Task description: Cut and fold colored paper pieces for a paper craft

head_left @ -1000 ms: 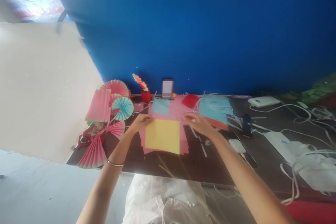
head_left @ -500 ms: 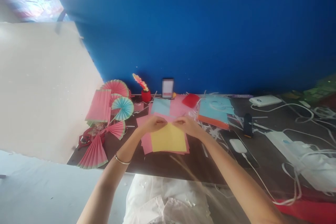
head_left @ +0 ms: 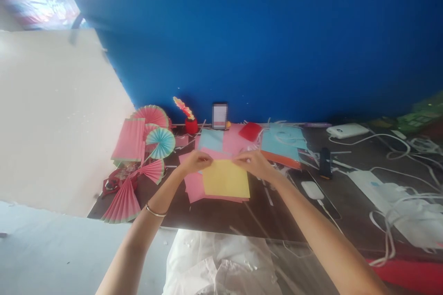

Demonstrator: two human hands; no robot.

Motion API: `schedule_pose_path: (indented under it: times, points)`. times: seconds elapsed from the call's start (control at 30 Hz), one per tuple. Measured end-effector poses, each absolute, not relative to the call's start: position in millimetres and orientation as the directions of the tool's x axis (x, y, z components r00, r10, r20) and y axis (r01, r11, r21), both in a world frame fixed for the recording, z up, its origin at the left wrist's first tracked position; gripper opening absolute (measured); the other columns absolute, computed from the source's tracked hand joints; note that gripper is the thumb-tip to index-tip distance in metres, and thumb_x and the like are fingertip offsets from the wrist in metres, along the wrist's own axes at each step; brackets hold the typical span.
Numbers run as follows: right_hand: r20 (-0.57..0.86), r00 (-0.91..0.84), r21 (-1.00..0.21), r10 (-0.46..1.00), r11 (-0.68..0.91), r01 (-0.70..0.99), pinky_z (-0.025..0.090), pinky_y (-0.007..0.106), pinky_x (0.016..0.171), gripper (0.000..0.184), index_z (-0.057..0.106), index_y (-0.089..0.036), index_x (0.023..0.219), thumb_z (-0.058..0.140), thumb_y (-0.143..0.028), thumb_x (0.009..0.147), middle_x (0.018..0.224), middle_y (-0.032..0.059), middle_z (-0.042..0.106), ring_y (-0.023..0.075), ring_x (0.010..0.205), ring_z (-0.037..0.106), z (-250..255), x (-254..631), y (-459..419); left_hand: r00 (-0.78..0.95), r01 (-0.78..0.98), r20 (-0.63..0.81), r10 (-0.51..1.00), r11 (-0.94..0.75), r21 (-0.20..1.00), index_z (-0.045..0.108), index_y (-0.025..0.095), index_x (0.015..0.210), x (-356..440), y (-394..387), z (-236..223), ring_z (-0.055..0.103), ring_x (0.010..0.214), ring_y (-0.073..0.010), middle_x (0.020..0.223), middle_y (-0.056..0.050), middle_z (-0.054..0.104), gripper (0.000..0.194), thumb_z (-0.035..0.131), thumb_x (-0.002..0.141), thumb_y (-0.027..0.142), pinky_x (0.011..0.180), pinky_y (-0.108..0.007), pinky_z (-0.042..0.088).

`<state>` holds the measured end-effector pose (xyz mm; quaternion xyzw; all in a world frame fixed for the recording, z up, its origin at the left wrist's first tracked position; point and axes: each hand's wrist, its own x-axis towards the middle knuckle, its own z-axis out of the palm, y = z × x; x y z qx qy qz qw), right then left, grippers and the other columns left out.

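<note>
A yellow sheet of paper (head_left: 226, 179) is held up by its far edge between my two hands, over pink sheets (head_left: 194, 189) on the dark table. My left hand (head_left: 196, 161) pinches the far left corner with thumb and fingers. Toward the far right corner, my right hand (head_left: 254, 163) grips the same edge between its fingertips. Beyond my hands lie a light blue sheet (head_left: 212, 139) and more pink paper. A red piece of paper (head_left: 250, 132) rests at the back of this pile.
Pleated paper fans (head_left: 124, 200) stand at the left. A red pot (head_left: 191, 125) and a phone (head_left: 219, 116) are at the back. Blue sheets (head_left: 284, 140) and paper strips lie right of centre. Farther right are a white power bank (head_left: 347, 131), a power strip (head_left: 377, 193) and tangled cables.
My hands have moved apart along the paper's far edge, the left to the left and the right to the right. The yellow sheet now lies flatter and slightly farther right.
</note>
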<state>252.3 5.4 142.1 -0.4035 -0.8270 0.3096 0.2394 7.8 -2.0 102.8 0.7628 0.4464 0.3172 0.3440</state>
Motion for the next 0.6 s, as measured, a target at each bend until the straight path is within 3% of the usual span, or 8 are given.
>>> schedule_pose_path:
  times: [0.3, 0.47, 0.6]
  points:
    - [0.160, -0.362, -0.741, 0.919, 0.354, 0.571, 0.050, 0.035, 0.068, 0.030, 0.072, -0.022, 0.083, 0.054, -0.045, 0.076, 0.090, 0.0070, 0.070, 0.0258, 0.082, 0.063, 147, 286, 9, 0.214, 0.367, 0.082, 0.973, -0.158, 0.917, 0.066, 0.008, 0.071, -35, -1, 86, 0.064, 0.065, -0.0173, 0.070, -0.010, 0.067, 0.025, 0.056, 0.074, 0.031, 0.064, -0.028, 0.052]
    - [0.128, -0.409, -0.764, 0.903, 0.353, 0.541, 0.049, 0.033, 0.065, 0.032, 0.072, -0.021, 0.080, 0.052, -0.046, 0.077, 0.083, 0.0063, 0.070, 0.0238, 0.076, 0.063, 138, 278, 7, 0.256, 0.176, 0.113, 0.960, -0.161, 0.971, 0.065, 0.009, 0.093, -11, -8, 99, 0.064, 0.080, -0.0201, 0.089, -0.013, 0.068, 0.035, 0.055, 0.077, 0.039, 0.075, -0.032, 0.051]
    - [0.121, -0.419, -0.781, 0.900, 0.347, 0.519, 0.049, 0.032, 0.065, 0.031, 0.072, -0.021, 0.084, 0.054, -0.045, 0.076, 0.085, 0.0060, 0.070, 0.0231, 0.078, 0.063, 133, 269, 5, 0.295, 0.314, 0.121, 0.948, -0.216, 0.925, 0.067, 0.014, 0.092, 13, -12, 113, 0.063, 0.084, -0.0196, 0.091, -0.009, 0.069, 0.030, 0.059, 0.074, 0.037, 0.073, -0.028, 0.051]
